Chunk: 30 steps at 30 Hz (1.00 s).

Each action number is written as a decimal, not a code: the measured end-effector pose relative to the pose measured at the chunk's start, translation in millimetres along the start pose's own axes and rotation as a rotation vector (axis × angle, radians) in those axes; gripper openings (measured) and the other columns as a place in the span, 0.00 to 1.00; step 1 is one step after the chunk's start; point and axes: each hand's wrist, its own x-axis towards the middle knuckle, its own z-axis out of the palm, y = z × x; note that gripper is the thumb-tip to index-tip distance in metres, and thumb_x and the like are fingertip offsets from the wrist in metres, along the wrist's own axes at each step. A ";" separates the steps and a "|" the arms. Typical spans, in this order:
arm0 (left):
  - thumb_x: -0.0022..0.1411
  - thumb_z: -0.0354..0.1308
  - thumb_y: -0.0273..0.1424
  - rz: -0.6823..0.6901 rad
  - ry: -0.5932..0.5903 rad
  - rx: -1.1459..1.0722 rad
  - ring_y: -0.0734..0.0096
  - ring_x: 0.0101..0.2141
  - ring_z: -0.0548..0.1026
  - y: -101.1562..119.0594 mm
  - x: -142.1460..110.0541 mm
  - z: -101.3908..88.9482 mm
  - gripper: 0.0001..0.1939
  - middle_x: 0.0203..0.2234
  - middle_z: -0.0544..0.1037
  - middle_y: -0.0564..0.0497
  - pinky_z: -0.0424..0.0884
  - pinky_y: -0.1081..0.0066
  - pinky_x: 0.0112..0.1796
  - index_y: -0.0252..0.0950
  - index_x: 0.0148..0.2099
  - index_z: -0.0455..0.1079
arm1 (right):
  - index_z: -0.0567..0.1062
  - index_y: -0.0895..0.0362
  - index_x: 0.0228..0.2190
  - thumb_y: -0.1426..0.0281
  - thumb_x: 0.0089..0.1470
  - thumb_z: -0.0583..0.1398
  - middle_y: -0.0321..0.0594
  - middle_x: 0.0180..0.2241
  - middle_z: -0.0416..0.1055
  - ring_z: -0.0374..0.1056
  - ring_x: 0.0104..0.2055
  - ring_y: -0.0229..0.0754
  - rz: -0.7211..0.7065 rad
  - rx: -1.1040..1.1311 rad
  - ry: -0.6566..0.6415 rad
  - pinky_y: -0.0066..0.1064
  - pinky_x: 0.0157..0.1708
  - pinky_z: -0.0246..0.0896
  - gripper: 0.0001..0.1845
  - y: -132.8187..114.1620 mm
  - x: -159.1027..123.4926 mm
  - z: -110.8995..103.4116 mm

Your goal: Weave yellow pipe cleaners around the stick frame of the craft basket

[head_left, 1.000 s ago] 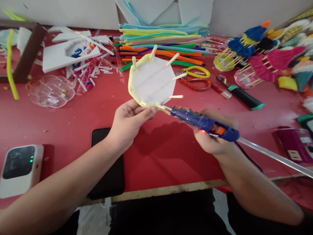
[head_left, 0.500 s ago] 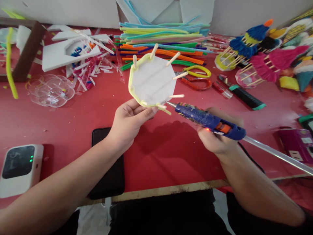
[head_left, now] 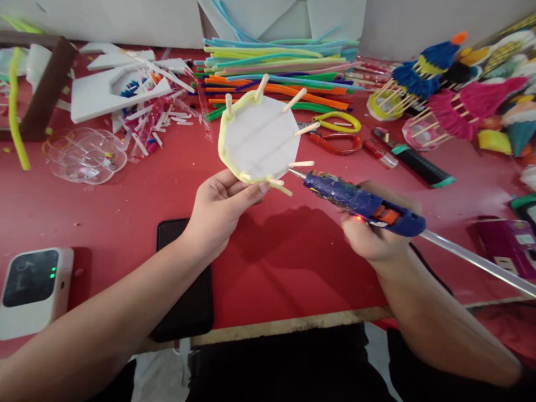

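Note:
Between thumb and fingers, my left hand (head_left: 226, 204) grips the lower edge of a white polygon-shaped board (head_left: 262, 137). Several short wooden sticks (head_left: 295, 100) stand up around the board's rim. A pale yellow pipe cleaner (head_left: 221, 137) runs along the left and lower rim, its loose end jutting out past my thumb. My right hand (head_left: 371, 231) is wrapped around a blue hot glue gun (head_left: 352, 198) with a clear glue stick (head_left: 469, 257) in its back. The gun's metal nozzle is at the board's lower right edge, close beside a stick; whether it touches cannot be told.
Colored pipe cleaners (head_left: 280, 72) lie in a pile at the back. Scissors (head_left: 339, 131), a box cutter (head_left: 427, 164) and stick-and-yarn figures (head_left: 464, 109) are to the right. A phone (head_left: 188, 301), a white device (head_left: 36, 290), a clear flower-shaped tray (head_left: 90, 162) and foam scraps (head_left: 96, 95) are left.
The glue gun has shifted slightly up and right, its nozzle moving along the board's edge toward the stick at the lower right. My left hand and the board have barely moved.

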 end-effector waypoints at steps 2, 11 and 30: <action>0.51 0.76 0.29 0.003 -0.006 0.000 0.75 0.35 0.83 -0.3 0.1 -0.3 0.10 0.36 0.87 0.53 0.77 0.78 0.36 0.40 0.37 0.82 | 0.67 0.50 0.25 0.77 0.44 0.58 0.29 0.19 0.57 0.53 0.19 0.35 -0.052 -0.019 0.056 0.31 0.19 0.53 0.09 -0.7 0.3 0.9; 0.51 0.76 0.30 -0.009 0.013 0.008 0.73 0.36 0.83 1.0 -1.1 0.4 0.10 0.36 0.87 0.52 0.78 0.76 0.38 0.40 0.37 0.83 | 0.66 0.50 0.24 0.76 0.44 0.58 0.30 0.18 0.58 0.53 0.18 0.37 -0.069 -0.032 0.065 0.32 0.17 0.52 0.08 -1.1 0.4 1.3; 0.51 0.75 0.28 -0.099 0.012 -0.116 0.80 0.32 0.80 3.8 1.6 2.4 0.06 0.30 0.84 0.56 0.76 0.80 0.36 0.39 0.32 0.81 | 0.75 0.54 0.39 0.77 0.42 0.59 0.47 0.40 0.75 0.72 0.44 0.55 -0.041 -0.487 -0.148 0.48 0.44 0.70 0.18 10.8 2.4 5.2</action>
